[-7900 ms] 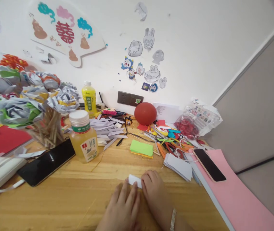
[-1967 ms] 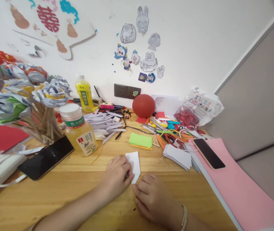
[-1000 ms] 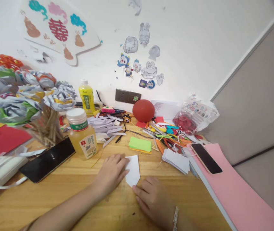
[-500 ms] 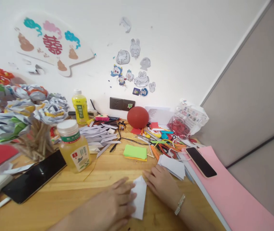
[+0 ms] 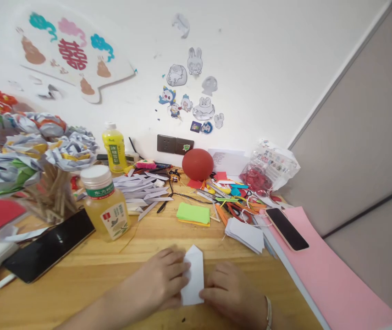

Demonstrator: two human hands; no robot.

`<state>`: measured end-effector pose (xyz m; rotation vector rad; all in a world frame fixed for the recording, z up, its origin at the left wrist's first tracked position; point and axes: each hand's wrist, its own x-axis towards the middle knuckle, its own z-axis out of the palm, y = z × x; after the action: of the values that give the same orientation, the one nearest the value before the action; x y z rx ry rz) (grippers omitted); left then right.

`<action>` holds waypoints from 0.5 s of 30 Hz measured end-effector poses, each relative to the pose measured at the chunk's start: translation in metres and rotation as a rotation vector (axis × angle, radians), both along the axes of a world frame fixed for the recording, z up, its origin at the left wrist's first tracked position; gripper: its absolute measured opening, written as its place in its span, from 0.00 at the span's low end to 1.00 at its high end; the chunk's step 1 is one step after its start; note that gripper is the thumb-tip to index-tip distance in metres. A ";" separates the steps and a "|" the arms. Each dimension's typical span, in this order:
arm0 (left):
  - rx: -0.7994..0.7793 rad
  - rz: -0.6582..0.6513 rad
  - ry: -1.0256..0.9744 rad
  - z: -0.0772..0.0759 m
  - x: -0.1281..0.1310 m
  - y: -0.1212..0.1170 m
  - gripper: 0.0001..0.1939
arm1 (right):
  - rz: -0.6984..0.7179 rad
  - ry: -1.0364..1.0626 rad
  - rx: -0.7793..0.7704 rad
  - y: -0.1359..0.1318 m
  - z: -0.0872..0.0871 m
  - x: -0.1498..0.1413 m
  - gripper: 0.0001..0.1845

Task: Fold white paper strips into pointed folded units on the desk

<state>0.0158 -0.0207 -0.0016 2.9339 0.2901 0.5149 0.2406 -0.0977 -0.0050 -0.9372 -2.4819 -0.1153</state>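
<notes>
A folded sheet of white paper (image 5: 194,277) with a pointed top lies on the wooden table in front of me. My left hand (image 5: 163,280) holds it down along its left side, the fingers bent over the edge. At the lower right edge, my right hand (image 5: 228,293) pinches the paper between closed fingers; the fingertips are partly hidden. Beyond the hands sits a stack of green and orange paper slips (image 5: 193,214). A pile of white paper pieces (image 5: 245,234) lies to the right, above my right hand.
Bottles (image 5: 104,204) and a black tablet-like slab (image 5: 49,247) stand or lie on the left, near paper flowers (image 5: 5,172). Paper strips (image 5: 139,190), a red ball-like object (image 5: 197,164) and scissors (image 5: 237,211) crowd the back. A phone (image 5: 287,229) rests on pink paper (image 5: 336,270).
My right hand has moved from the paper's top right down to its lower right edge. The paper has shifted slightly left and turned more upright; my left hand remains on it.
</notes>
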 end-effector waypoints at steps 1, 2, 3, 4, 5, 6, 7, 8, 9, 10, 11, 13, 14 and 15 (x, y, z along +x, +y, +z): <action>0.019 0.005 0.015 -0.001 0.000 0.001 0.16 | -0.008 -0.004 0.034 0.002 -0.002 -0.001 0.08; 0.032 0.011 0.023 -0.002 -0.001 0.003 0.19 | -0.016 -0.006 0.062 0.005 -0.004 -0.002 0.09; 0.040 0.016 0.020 -0.003 -0.002 0.004 0.22 | -0.024 -0.004 0.078 0.008 -0.006 -0.003 0.11; 0.044 0.017 0.011 -0.004 -0.002 0.006 0.23 | -0.031 0.007 0.078 0.011 -0.007 -0.004 0.11; 0.046 0.017 -0.003 -0.005 -0.003 0.007 0.23 | -0.040 0.028 0.064 0.015 -0.007 -0.004 0.12; 0.045 0.016 -0.018 -0.005 -0.003 0.008 0.21 | -0.048 0.060 0.039 0.018 -0.008 -0.005 0.11; 0.043 0.018 -0.037 -0.005 -0.003 0.009 0.18 | -0.057 0.101 0.005 0.021 -0.008 -0.005 0.11; 0.036 0.021 -0.056 -0.005 -0.003 0.010 0.13 | -0.066 0.149 -0.036 0.023 -0.008 -0.005 0.10; 0.022 0.025 -0.074 -0.004 -0.002 0.010 0.11 | -0.072 0.198 -0.075 0.025 -0.008 -0.005 0.10; 0.000 0.029 -0.091 -0.003 -0.002 0.010 0.11 | -0.076 0.243 -0.111 0.026 -0.009 -0.005 0.09; -0.027 0.029 -0.104 -0.002 -0.002 0.009 0.13 | -0.080 0.281 -0.140 0.027 -0.009 -0.004 0.09; -0.076 0.031 -0.115 -0.001 -0.003 0.007 0.15 | -0.088 0.339 -0.189 0.027 -0.011 -0.004 0.10; -0.088 0.032 -0.119 0.000 -0.003 0.006 0.16 | -0.088 0.359 -0.206 0.026 -0.011 -0.003 0.10; -0.085 0.029 -0.126 0.000 -0.003 0.005 0.16 | -0.088 0.376 -0.223 0.025 -0.011 -0.002 0.11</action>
<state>0.0124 -0.0155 -0.0013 2.8043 0.3310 0.6708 0.2381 -0.0725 -0.0161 -1.0496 -2.1343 0.2902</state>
